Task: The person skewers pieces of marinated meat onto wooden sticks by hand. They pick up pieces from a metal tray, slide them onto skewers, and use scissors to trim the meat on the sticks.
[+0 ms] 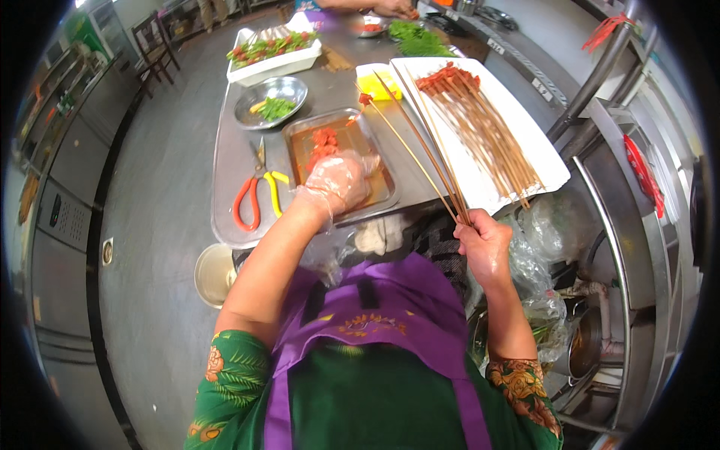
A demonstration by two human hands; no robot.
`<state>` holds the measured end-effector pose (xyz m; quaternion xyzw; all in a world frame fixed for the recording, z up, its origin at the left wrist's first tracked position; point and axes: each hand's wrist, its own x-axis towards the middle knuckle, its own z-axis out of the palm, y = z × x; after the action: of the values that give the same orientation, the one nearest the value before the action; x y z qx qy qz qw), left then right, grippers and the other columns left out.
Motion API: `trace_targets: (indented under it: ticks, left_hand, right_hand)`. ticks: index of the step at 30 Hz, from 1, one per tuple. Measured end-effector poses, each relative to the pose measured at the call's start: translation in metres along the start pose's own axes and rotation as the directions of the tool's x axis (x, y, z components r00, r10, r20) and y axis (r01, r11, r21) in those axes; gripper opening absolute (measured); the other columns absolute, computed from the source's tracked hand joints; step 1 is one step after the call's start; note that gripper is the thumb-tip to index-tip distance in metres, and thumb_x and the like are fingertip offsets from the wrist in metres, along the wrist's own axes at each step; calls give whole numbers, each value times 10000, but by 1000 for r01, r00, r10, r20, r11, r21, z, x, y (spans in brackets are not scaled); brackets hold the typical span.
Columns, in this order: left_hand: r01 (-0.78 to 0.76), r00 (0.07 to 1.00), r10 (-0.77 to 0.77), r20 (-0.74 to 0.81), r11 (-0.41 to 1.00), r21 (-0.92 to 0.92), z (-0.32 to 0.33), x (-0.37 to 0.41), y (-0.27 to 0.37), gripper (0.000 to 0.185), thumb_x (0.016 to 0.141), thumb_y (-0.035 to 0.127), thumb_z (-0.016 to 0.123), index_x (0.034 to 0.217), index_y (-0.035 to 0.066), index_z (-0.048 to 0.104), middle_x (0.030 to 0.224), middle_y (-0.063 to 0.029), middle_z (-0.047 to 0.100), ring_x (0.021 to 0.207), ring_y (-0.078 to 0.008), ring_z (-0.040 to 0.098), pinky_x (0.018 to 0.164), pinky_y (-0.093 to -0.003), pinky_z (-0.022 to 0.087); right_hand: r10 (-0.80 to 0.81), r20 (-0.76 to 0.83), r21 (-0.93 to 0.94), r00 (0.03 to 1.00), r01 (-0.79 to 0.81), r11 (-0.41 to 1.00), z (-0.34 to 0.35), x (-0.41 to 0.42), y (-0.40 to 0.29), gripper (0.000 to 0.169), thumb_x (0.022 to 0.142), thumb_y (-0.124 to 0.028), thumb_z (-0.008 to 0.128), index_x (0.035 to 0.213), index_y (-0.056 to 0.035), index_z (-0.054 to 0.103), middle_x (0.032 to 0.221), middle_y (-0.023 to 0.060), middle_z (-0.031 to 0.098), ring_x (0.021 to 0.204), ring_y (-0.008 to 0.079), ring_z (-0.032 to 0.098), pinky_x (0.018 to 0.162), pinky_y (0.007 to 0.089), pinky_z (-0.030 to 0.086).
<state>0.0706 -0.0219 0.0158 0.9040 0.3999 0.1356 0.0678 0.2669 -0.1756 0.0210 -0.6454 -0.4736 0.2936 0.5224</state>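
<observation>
My left hand (337, 179), in a clear plastic glove, is over the near part of a shallow metal tray (390, 197). Its fingertips are hidden, so whether they hold anything does not show. Just beyond the fingers, pieces of red marinated meat (324, 143) lie in the tray in a thin reddish liquid. My bare right hand (485, 239) grips several thin skewers (436, 160) by their lower ends at the table edge. The tips fan out away from me, and one skewer carries a small red meat piece (365, 99) near its tip.
Right of the tray, a white tray (537, 132) holds many meat skewers. Scissors (259, 180) with red and yellow handles lie at left. Beyond are a metal bowl (243, 107) with greens, a yellow container (380, 84) and a white bin (275, 66) of skewers. Another person's hand (396, 8) is across the table.
</observation>
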Motion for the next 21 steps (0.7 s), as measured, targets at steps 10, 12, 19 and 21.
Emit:
trace_targets:
  ticks: [10, 12, 19, 21]
  left_hand:
    - [23, 963, -68, 261, 985, 172, 20, 30, 1, 197, 720, 150, 488, 792, 22, 619, 801, -204, 601, 774, -318, 603, 657, -402, 482]
    - [60, 958, -101, 267, 986, 158, 22, 32, -1, 177, 715, 144, 488, 764, 31, 615, 823, -204, 600, 771, -323, 598, 664, -400, 476]
    - [264, 834, -510, -209, 702, -661, 2, -8, -20, 163, 698, 70, 517, 828, 2, 589, 724, -157, 588, 583, -256, 581, 577, -324, 471]
    - [164, 813, -579, 69, 114, -980, 6, -15, -37, 126, 764, 67, 476, 835, 8, 561, 740, -111, 586, 531, -192, 554, 481, -281, 459]
  right_hand:
    - [-233, -271, -271, 934, 158, 950, -67, 74, 1, 67, 727, -11, 510, 696, 29, 554, 527, 48, 504, 436, 90, 435, 416, 240, 355]
    - [-276, -309, -347, 910, 162, 924, -83, 106, 19, 76, 699, -11, 511, 704, 56, 545, 520, 145, 518, 457, 176, 484, 477, 313, 406]
    - [-371, -290, -647, 882, 106, 755, -69, 167, 16, 102, 707, -42, 479, 683, 36, 540, 666, 249, 543, 631, 388, 551, 596, 414, 437]
    - [-301, -318, -679, 899, 5, 734, -62, 174, 12, 129, 718, -84, 481, 706, 13, 565, 720, 239, 561, 713, 393, 559, 643, 429, 446]
